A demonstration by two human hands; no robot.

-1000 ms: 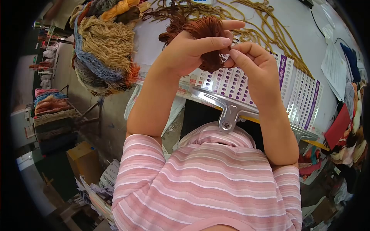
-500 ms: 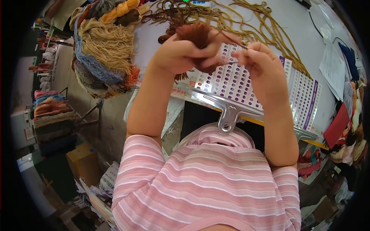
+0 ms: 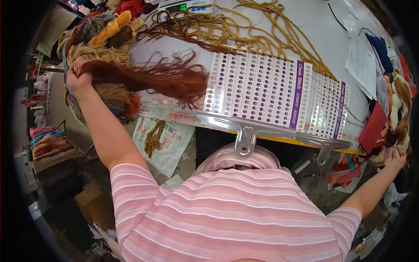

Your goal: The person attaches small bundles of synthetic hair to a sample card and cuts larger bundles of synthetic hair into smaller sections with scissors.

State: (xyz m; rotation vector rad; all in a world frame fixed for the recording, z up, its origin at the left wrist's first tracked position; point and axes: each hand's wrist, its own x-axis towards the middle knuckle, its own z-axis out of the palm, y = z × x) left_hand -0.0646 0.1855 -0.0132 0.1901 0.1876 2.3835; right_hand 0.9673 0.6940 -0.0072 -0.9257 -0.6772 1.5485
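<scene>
My left hand [image 3: 80, 76], at the far left, is closed around one end of a bundle of reddish-brown thread [image 3: 144, 78]. The bundle stretches rightward over the table, its loose, wavy ends fanning out beside a white punched card [image 3: 251, 87] with rows of holes and a purple strip lettered "Cross Stitch". Low at the far right, my right hand [image 3: 395, 157] has its fingers drawn together beside hanging skeins [image 3: 398, 113]; what they hold, if anything, is too small to make out. A second punched card [image 3: 327, 107] lies right of the first.
Large metal clips [image 3: 245, 131] grip the cards at the table's front edge. Olive-gold threads [image 3: 262, 35] spread across the back near a digital scale [image 3: 185, 8]. Coloured yarn hanks [image 3: 111, 30] pile at the left. A red piece [image 3: 373, 126] and paper sheets [image 3: 361, 72] lie right.
My hands, together over the card before, have swung far apart. The left carried the reddish-brown thread to the left; the right moved out and down to the right. The punched cards are now uncovered.
</scene>
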